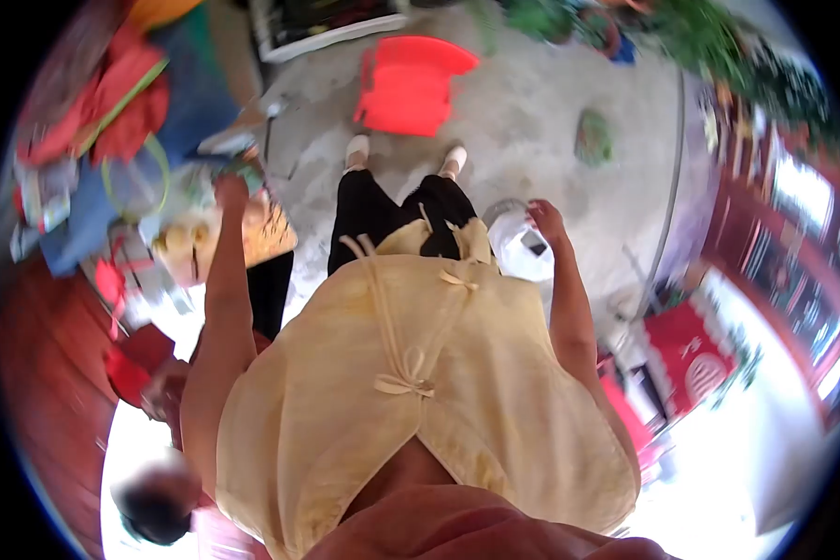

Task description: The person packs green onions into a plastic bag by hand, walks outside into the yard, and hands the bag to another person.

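Note:
My left hand (231,192) reaches over the near side of a cluttered table. Its fingers look curled closed beside a blurred green item (245,175); what they hold, if anything, is hidden. Just below it lies a patterned orange-tan board (269,235), with several pale yellow round pieces (182,241) alongside. On the other side, my right hand (546,220) hangs low with its fingers loosely apart and nothing visible in them. It is close to the edge of a round white container (513,252), which has a small dark object (533,244). I cannot tell whether they touch.
A red plastic stool (411,86) stands on the concrete floor (523,131) beyond my feet. Another person (159,495) is at the lower left. Potted plants (607,33) line the back, and a red cloth (686,359) covers something at right. Red fabric (131,93) lies at upper left.

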`<state>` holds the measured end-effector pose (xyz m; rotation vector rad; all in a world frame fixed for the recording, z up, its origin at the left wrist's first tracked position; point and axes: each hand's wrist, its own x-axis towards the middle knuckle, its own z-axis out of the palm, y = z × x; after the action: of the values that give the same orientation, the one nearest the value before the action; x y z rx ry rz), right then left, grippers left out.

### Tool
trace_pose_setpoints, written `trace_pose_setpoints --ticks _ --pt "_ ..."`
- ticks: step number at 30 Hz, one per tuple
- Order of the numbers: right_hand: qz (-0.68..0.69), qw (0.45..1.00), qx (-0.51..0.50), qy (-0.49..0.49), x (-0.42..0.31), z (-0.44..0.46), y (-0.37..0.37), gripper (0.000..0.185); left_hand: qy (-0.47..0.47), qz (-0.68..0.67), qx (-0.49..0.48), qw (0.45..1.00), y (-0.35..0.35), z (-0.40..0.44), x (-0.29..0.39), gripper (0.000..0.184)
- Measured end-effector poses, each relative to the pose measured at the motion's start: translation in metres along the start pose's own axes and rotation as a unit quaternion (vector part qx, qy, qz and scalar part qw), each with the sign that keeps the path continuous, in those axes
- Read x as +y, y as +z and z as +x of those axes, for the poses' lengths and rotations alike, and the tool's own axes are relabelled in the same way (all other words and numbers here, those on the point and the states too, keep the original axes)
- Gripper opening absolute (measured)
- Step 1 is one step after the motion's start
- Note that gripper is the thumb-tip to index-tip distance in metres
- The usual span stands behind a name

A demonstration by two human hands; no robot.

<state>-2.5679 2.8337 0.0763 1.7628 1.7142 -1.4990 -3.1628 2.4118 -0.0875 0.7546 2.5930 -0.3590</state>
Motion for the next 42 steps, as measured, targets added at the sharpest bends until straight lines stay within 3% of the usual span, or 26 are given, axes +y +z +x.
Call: trace_pose_setpoints --ticks 1,3,5,7,8,9,11,13,15,16,18,20,22,25,26,27,28,30,31,32,34,35,39,42 --pt "-0.001 1.000 0.020 -0.006 0.010 -0.004 -0.003 0.025 0.057 0.036 -0.032 0.997 -0.027 -0.017 0.032 0.027" --pt "-0.031 0.998 0.025 0.042 0.018 -0.016 -0.013 0.024 0.017 -0.018 -0.072 0.997 -0.057 -0.052 0.095 0.030" --pt "-0.004 0.995 0.049 0.082 0.049 -0.016 -0.023 0.027 0.182 0.017 -0.042 0.982 0.012 -0.035 0.115 0.023" --pt "-0.092 0.991 0.086 -0.053 0.136 0.002 -0.031 0.021 0.159 -0.082 -0.089 0.980 -0.060 -0.071 0.204 0.028" --pt "-0.089 0.986 0.138 0.011 0.138 -0.010 -0.040 0.027 0.261 -0.011 -0.081 0.962 -0.062 -0.067 0.230 0.042" --pt "-0.061 0.986 0.154 0.023 0.161 -0.010 -0.048 0.036 0.292 -0.035 -0.091 0.952 -0.062 -0.062 0.259 0.043" --pt "0.018 0.979 0.198 0.037 0.272 0.023 -0.033 0.038 0.351 -0.077 -0.116 0.926 -0.067 -0.046 0.316 0.044" --pt "0.070 0.991 0.110 0.037 0.332 0.024 -0.042 0.039 0.279 -0.164 -0.204 0.924 -0.107 -0.047 0.385 0.042" --pt "0.113 0.990 0.089 -0.012 0.379 0.025 -0.063 0.036 0.208 -0.252 -0.295 0.898 -0.143 -0.057 0.476 0.039" --pt "0.130 0.984 0.110 -0.055 0.397 0.024 -0.068 0.031 0.315 -0.196 -0.242 0.897 -0.136 -0.035 0.503 0.038" --pt "0.194 0.962 0.183 -0.057 0.415 0.012 -0.095 0.024 0.393 -0.215 -0.201 0.871 -0.137 -0.016 0.564 0.036" --pt "0.198 0.947 0.247 0.046 0.391 -0.010 -0.116 0.020 0.414 -0.190 -0.248 0.855 -0.184 -0.045 0.633 0.026" --pt "0.163 0.940 0.269 0.130 0.372 -0.031 -0.123 0.020 0.445 -0.109 -0.210 0.864 -0.211 -0.056 0.692 0.016" --pt "0.235 0.908 0.313 0.149 0.377 -0.050 -0.105 0.024 0.490 -0.039 -0.127 0.862 -0.229 -0.062 0.766 0.019" --pt "0.282 0.884 0.348 0.132 0.387 -0.055 -0.092 0.028 0.496 -0.021 -0.160 0.853 -0.228 -0.066 0.795 0.022" --pt "0.632 0.683 0.364 -0.046 0.369 -0.072 -0.091 0.040 0.498 0.004 -0.188 0.847 -0.228 -0.067 0.820 0.025" --pt "0.864 0.351 0.295 -0.210 0.351 -0.089 -0.089 0.052 0.494 0.034 -0.211 0.842 -0.239 -0.064 0.840 0.027" --pt "0.848 0.240 0.325 -0.342 0.280 -0.150 -0.148 0.070 0.476 -0.109 -0.341 0.803 -0.250 -0.082 0.889 0.034" --pt "0.836 0.194 0.373 -0.353 0.257 -0.172 -0.168 0.075 0.496 -0.068 -0.445 0.742 -0.256 -0.087 0.922 0.041" --pt "0.818 0.158 0.405 -0.377 0.232 -0.192 -0.190 0.078 0.441 -0.059 -0.509 0.737 -0.257 -0.099 0.955 0.049" --pt "0.800 0.128 0.445 -0.381 0.193 -0.221 -0.207 0.078 0.316 -0.052 -0.619 0.717 -0.256 -0.151 1.021 0.078" --pt "0.791 0.118 0.463 -0.383 0.178 -0.227 -0.209 0.079 0.298 -0.051 -0.675 0.673 -0.262 -0.183 1.047 0.080" --pt "0.779 0.023 0.504 -0.373 0.141 -0.214 -0.193 0.070 0.213 -0.018 -0.851 0.481 -0.283 -0.342 1.108 0.085" --pt "0.764 -0.073 0.604 -0.214 0.125 -0.188 -0.144 0.045 0.171 0.030 -0.899 0.401 -0.277 -0.458 1.090 0.089"
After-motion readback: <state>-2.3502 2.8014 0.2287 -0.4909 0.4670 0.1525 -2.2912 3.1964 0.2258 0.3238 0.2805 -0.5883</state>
